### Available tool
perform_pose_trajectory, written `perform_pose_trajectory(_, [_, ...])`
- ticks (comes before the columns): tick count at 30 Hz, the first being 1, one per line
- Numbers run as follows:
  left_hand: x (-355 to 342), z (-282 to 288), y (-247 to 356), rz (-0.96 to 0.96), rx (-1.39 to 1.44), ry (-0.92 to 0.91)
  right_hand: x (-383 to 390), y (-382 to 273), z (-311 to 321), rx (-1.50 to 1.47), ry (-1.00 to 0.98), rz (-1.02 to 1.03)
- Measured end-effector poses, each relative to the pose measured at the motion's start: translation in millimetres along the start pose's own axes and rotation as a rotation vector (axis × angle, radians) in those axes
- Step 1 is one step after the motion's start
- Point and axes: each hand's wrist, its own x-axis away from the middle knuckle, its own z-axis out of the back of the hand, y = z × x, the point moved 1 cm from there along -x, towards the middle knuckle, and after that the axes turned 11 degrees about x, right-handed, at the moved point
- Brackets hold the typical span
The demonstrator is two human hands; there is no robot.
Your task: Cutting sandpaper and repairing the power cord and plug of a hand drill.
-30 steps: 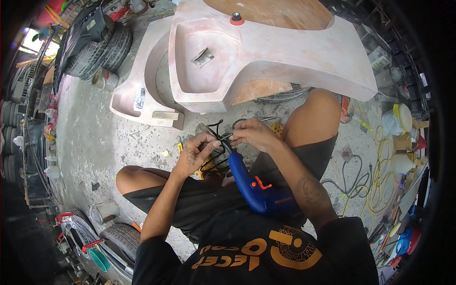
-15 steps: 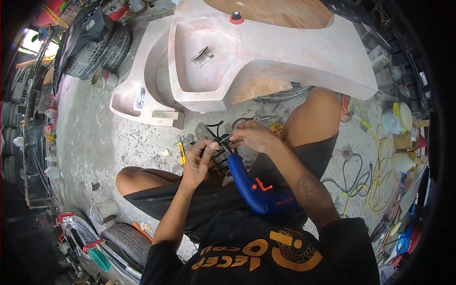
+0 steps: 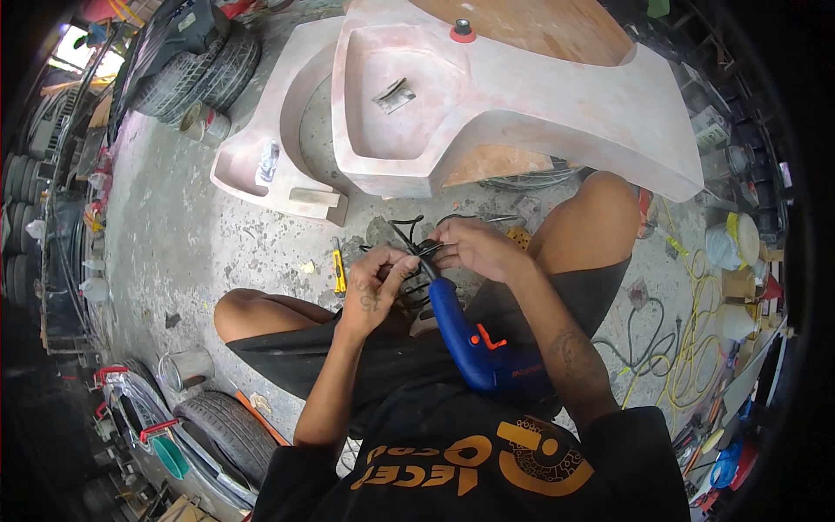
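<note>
In my lap lies a blue drill (image 3: 474,352) with an orange trigger. Both hands work where its black cord (image 3: 407,228) meets the handle's tip: my left hand (image 3: 376,287) pinches the cord, and my right hand (image 3: 478,252) has its fingers closed on it just to the right. A thin item between the fingertips is too small to make out. A yellow utility knife (image 3: 338,271) lies on the floor left of my left hand. A yellow perforated object (image 3: 519,237) is partly hidden behind my right hand.
Pale molded pieces (image 3: 522,96) stand ahead, the large one bearing a red-and-black knob (image 3: 463,33). Stacked tires (image 3: 196,74) and a can (image 3: 207,123) are back left; another tire (image 3: 217,422) and can (image 3: 184,367) lie lower left. Yellow hoses (image 3: 687,322) and buckets (image 3: 731,239) line the right.
The camera's view has shifted slightly, so the molded pieces sit farther right in the picture. Both hands stay at the cord, with small finger and wrist movements.
</note>
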Motion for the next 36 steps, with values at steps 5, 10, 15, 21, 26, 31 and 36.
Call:
perform_pose_trajectory(5, [-23.5, 10.3, 17.6, -0.226, -0.254, -0.183, 7.7, -16.4, -14.2, 0.344, 0.095, -0.015])
perform_pose_trajectory(10, [-31.3, 15.4, 15.5, -0.200, -0.205, -0.249, 6.5, -16.5, -12.8, 0.467, 0.061, 0.021])
perform_pose_trajectory(15, [-20.1, 23.9, 4.8, -0.090, 0.045, -0.070, 1.1, -15.3, -16.1, 0.614, 0.120, 0.101])
perform_pose_trajectory(21, [-15.1, 17.2, 27.4, -0.046, 0.138, 0.167, 1.8, -12.2, -7.5, 0.707, 0.082, 0.106])
perform_pose_trajectory(26, [-21.1, 9.8, 24.4, -0.065, 0.075, 0.089, -1.0, -7.8, -3.6, 0.794, 0.130, 0.085])
perform_pose_trajectory(31, [-32.4, -7.8, 20.5, -0.214, -0.210, 0.071, -0.5, 2.0, -4.3, 0.753, 0.203, 0.223])
perform_pose_trajectory(36, [-34.7, -10.2, 3.9, -0.197, -0.177, 0.061, 3.8, -5.3, -12.8, 0.771, 0.211, 0.247])
